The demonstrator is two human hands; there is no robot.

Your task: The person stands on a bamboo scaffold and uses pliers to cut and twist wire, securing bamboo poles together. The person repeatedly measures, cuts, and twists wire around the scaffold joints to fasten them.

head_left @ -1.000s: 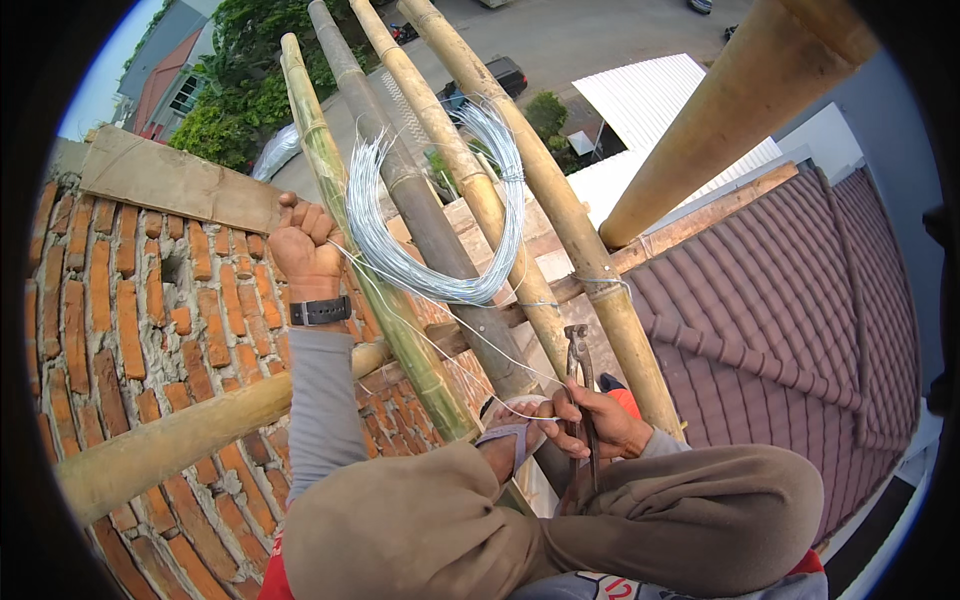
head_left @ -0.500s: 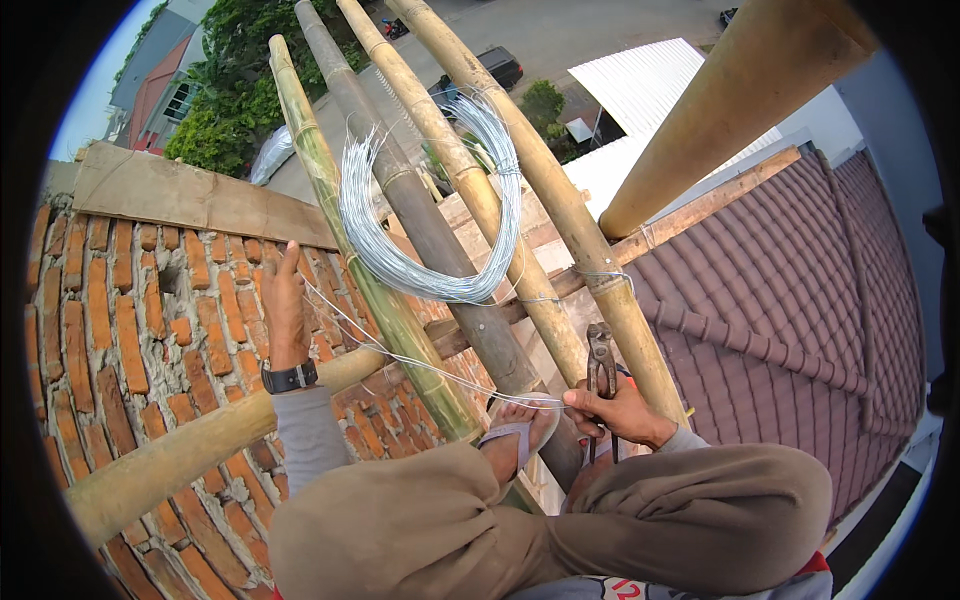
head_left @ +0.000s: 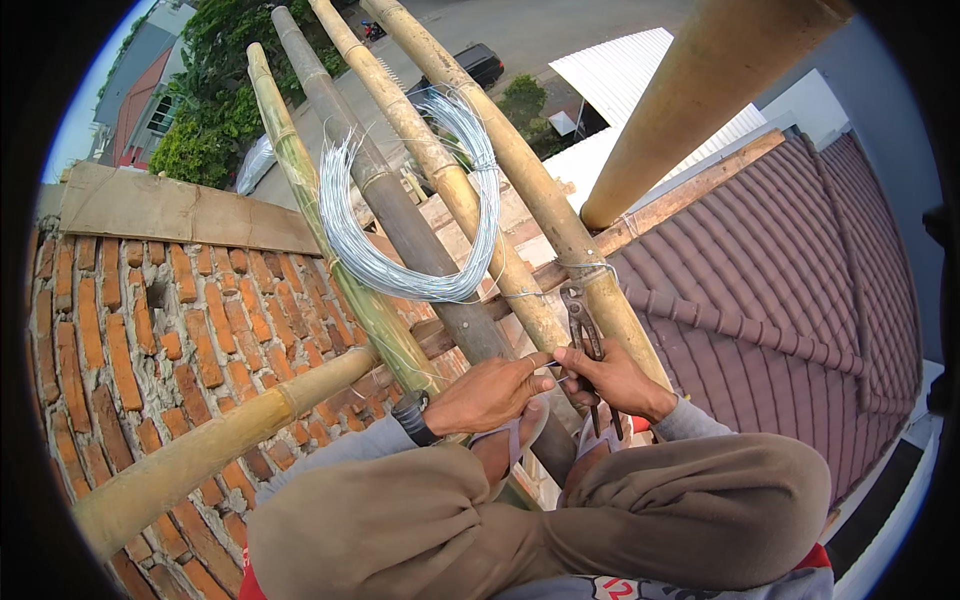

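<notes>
My right hand [head_left: 622,382] is closed around a pair of dark metal pincers [head_left: 580,318], their jaws pointing up and away from me. Its thumb and forefinger also pinch a thin silvery wire [head_left: 562,374]. Right beside it, fingertips almost touching, my left hand [head_left: 487,396] has its thumb and forefinger drawn together at the same wire; the exact grip is partly hidden. Beyond both hands, a large loose coil of wire [head_left: 425,287] lies across the bamboo poles.
Several long bamboo poles, one of them green [head_left: 345,235], run away from me under my sandalled feet [head_left: 533,415]. Another bamboo pole [head_left: 250,430] crosses at left before a brick wall [head_left: 130,320]. A thick pole [head_left: 690,120] rises at right near a tiled roof [head_left: 760,270]. A street lies far below.
My left hand has come down and right, from beside the brick wall to my right hand. The wire strands stretched between the hands no longer show as a long span.
</notes>
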